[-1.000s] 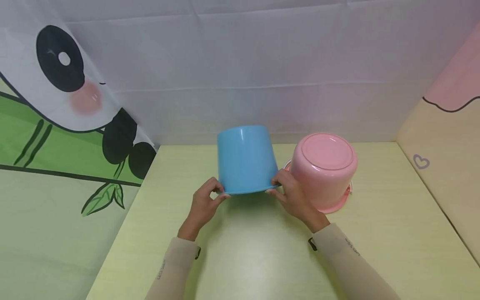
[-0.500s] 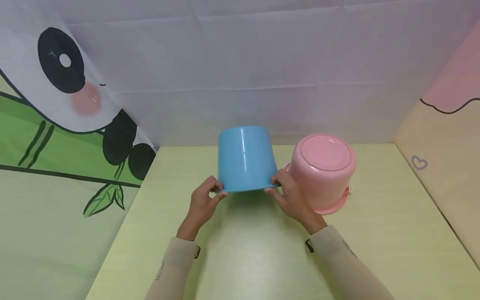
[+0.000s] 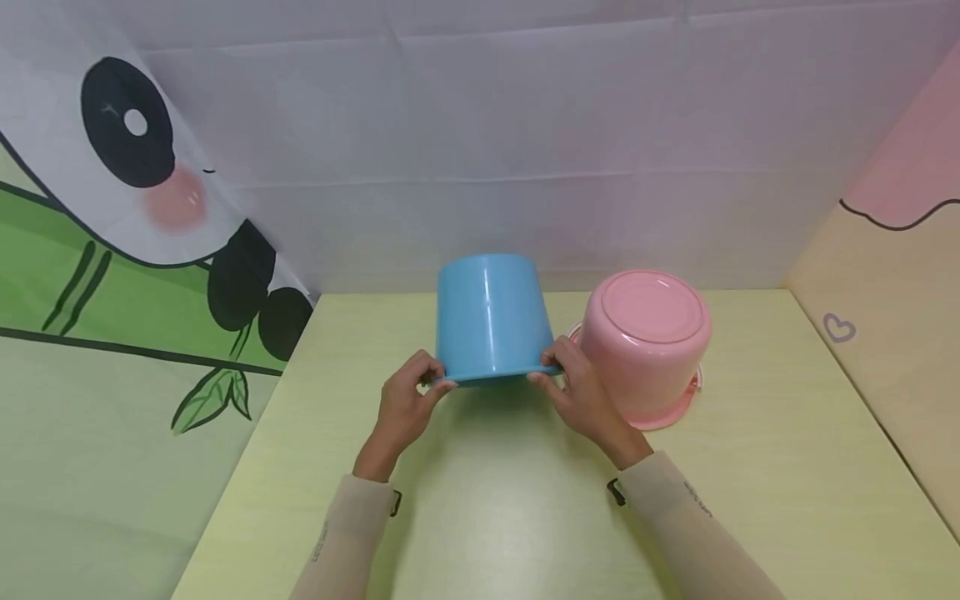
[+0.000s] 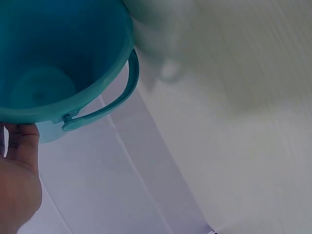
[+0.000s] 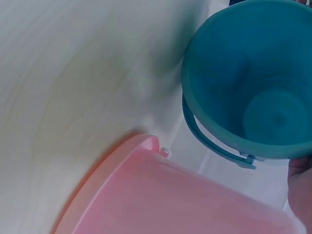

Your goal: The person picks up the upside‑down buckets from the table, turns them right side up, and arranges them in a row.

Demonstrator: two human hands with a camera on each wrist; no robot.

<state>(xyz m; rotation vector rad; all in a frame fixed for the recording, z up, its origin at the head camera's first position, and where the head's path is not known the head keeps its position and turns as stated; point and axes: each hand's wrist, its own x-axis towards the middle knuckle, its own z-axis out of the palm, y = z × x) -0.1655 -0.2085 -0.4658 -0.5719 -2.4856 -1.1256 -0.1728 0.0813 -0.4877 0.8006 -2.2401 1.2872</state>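
Observation:
A blue plastic bucket (image 3: pixel 493 317) is tilted on its side above the table, its mouth facing down toward me. My left hand (image 3: pixel 403 404) pinches its rim at the left, thumb below and fingers above. At the right side of the rim my right hand (image 3: pixel 585 396) pinches it the same way. Both wrist views look into the hollow of the bucket (image 4: pixel 53 63), where nothing lies inside; its blue handle (image 5: pixel 214 144) hangs on the far side. A pink bucket (image 3: pixel 647 350) stands upside down on the table, right beside my right hand.
The pale yellow-green table (image 3: pixel 487 517) ends at a pale cloth wall (image 3: pixel 480 125) behind the buckets. A printed panel (image 3: pixel 135 300) borders the left side and a peach-coloured one (image 3: pixel 900 333) the right. The pink bucket's white handle (image 3: pixel 701 377) shows at its rim.
The blue bucket's front rim has risen slightly as it tips, with both hands keeping their grip. The pink bucket stays where it was; the view shifts a little.

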